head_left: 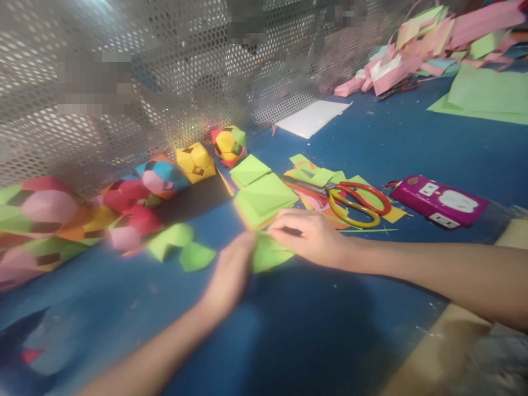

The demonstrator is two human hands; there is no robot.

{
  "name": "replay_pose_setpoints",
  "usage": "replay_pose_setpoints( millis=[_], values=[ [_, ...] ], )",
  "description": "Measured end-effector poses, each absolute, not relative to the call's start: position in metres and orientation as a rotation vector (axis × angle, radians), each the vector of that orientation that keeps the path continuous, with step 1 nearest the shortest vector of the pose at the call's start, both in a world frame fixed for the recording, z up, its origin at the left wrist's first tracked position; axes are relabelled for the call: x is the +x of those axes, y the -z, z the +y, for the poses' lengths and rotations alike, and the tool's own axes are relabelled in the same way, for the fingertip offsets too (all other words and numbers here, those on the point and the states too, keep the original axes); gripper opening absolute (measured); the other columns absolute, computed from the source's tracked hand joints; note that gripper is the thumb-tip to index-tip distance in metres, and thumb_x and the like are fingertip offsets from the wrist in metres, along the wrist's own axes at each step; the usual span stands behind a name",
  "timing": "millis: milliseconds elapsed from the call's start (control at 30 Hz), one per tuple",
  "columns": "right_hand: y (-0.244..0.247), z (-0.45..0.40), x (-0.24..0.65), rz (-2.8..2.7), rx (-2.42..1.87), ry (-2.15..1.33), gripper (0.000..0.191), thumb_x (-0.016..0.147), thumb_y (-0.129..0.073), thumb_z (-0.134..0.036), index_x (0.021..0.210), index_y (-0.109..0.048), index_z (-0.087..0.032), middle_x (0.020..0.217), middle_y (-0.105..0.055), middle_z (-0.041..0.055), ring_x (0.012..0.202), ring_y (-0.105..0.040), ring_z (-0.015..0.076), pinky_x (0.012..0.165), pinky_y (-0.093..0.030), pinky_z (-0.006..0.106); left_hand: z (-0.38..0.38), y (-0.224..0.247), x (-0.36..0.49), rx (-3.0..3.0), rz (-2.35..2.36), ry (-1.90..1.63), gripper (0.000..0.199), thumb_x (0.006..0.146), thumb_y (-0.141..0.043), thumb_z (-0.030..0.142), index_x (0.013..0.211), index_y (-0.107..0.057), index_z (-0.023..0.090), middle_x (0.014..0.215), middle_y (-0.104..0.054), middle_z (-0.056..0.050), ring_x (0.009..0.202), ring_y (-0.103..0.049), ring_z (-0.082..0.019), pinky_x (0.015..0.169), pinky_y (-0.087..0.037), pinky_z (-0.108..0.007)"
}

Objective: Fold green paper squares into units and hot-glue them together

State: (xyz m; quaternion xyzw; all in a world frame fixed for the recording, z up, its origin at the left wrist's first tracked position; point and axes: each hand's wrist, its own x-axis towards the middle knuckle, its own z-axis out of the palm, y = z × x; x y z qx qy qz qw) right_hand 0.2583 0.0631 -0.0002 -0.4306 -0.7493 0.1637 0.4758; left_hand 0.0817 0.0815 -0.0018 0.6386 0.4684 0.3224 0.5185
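A light green paper piece lies between my two hands, in front of a stack of green paper squares. My right hand pinches its upper right edge with thumb and fingers. My left hand is blurred and touches the paper's left edge; how its fingers are placed does not show. Two folded green pieces sit left of my left hand. Beyond my right hand are scissors with red and yellow handles, on top of green and orange paper scraps.
Colourful paper balls line the left side by a perforated metal panel. A purple case lies right on the blue table. Further back are a white sheet, pink paper strips and green sheets.
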Motion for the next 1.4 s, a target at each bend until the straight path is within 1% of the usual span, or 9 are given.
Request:
replay_pose_setpoints(
  millis=[67, 233, 467, 767, 933, 1033, 1167, 1267, 1400],
  values=[
    [0.0010, 0.0635, 0.2585, -1.842, -1.044, -0.379, 0.017, 0.087, -0.051, -0.018, 0.073, -0.060, -0.015, 0.069, -0.059, 0.0018, 0.064, -0.053, 0.0103, 0.061, -0.044, 0.023, 0.0814, 0.0016, 0.0809, 1.574, 1.156, -0.757, 0.036, 0.085, -0.047, 0.043, 0.084, -0.068, 0.014, 0.080, -0.068, -0.006, 0.082, -0.059, -0.020, 0.070, -0.047, -0.027],
    [0.0026, 0.0636, 0.2589, -1.881, -1.032, -0.352, 0.019, 0.087, -0.050, -0.017, 0.073, -0.061, -0.014, 0.068, -0.059, 0.0020, 0.063, -0.053, 0.0106, 0.061, -0.044, 0.024, 0.0801, -0.0004, 0.0795, 1.697, 1.227, -0.673, 0.036, 0.086, -0.046, 0.043, 0.089, -0.067, 0.014, 0.077, -0.067, -0.005, 0.077, -0.058, -0.018, 0.066, -0.044, -0.025],
    [0.0047, 0.0624, 0.2587, -1.905, -1.037, -0.404, 0.016, 0.088, -0.050, -0.020, 0.081, -0.063, -0.015, 0.075, -0.064, 0.0040, 0.068, -0.057, 0.0122, 0.063, -0.047, 0.025, 0.0800, 0.0013, 0.0793, 1.846, 1.201, -0.715, 0.029, 0.087, -0.046, 0.035, 0.088, -0.068, 0.016, 0.079, -0.066, -0.002, 0.071, -0.056, -0.015, 0.065, -0.041, -0.023],
    [0.0056, 0.0640, 0.2571, -1.850, -1.074, -0.407, 0.016, 0.084, -0.053, -0.016, 0.070, -0.059, -0.016, 0.067, -0.060, 0.0015, 0.063, -0.053, 0.0112, 0.058, -0.044, 0.024, 0.0791, -0.0003, 0.0810, 1.775, 1.202, -0.692, 0.030, 0.086, -0.047, 0.037, 0.075, -0.064, 0.015, 0.072, -0.062, -0.001, 0.068, -0.052, -0.014, 0.064, -0.039, -0.023],
    [0.0038, 0.0622, 0.2561, -1.848, -1.050, -0.422, 0.018, 0.084, -0.053, -0.016, 0.068, -0.059, -0.015, 0.066, -0.059, 0.0018, 0.062, -0.052, 0.0111, 0.058, -0.043, 0.024, 0.0792, -0.0011, 0.0812, 1.751, 1.175, -0.717, 0.025, 0.085, -0.049, 0.035, 0.079, -0.064, 0.016, 0.079, -0.065, -0.002, 0.075, -0.054, -0.015, 0.068, -0.040, -0.023],
    [0.0006, 0.0622, 0.2570, -1.835, -1.062, -0.510, 0.015, 0.084, -0.054, -0.019, 0.072, -0.062, -0.015, 0.069, -0.062, 0.0025, 0.064, -0.054, 0.0112, 0.058, -0.045, 0.024, 0.0797, -0.0010, 0.0808, 1.774, 1.187, -0.724, 0.024, 0.086, -0.048, 0.033, 0.081, -0.065, 0.016, 0.079, -0.065, -0.001, 0.074, -0.054, -0.014, 0.068, -0.040, -0.022],
    [-0.0021, 0.0644, 0.2578, -1.785, -1.132, -0.720, 0.012, 0.083, -0.057, -0.023, 0.077, -0.065, -0.016, 0.074, -0.065, 0.0019, 0.067, -0.058, 0.0113, 0.058, -0.046, 0.022, 0.0801, -0.0006, 0.0808, 1.750, 1.227, -0.744, 0.024, 0.085, -0.049, 0.033, 0.085, -0.066, 0.016, 0.078, -0.064, -0.001, 0.074, -0.055, -0.015, 0.068, -0.040, -0.023],
    [-0.0020, 0.0652, 0.2564, -1.716, -1.177, -0.793, 0.010, 0.080, -0.059, -0.020, 0.073, -0.065, -0.016, 0.070, -0.065, 0.0003, 0.063, -0.057, 0.0105, 0.056, -0.046, 0.022, 0.0800, 0.0001, 0.0812, 1.725, 1.203, -0.741, 0.023, 0.085, -0.050, 0.034, 0.083, -0.065, 0.017, 0.080, -0.065, -0.002, 0.076, -0.055, -0.015, 0.068, -0.041, -0.023],
    [-0.0021, 0.0635, 0.2541, -1.694, -1.205, -0.791, 0.013, 0.078, -0.061, -0.018, 0.065, -0.062, -0.016, 0.064, -0.062, -0.0012, 0.059, -0.054, 0.0096, 0.054, -0.044, 0.021, 0.0796, 0.0008, 0.0814, 1.731, 1.171, -0.721, 0.024, 0.085, -0.050, 0.035, 0.080, -0.064, 0.017, 0.080, -0.065, -0.002, 0.077, -0.055, -0.015, 0.067, -0.041, -0.022]
  ],
)
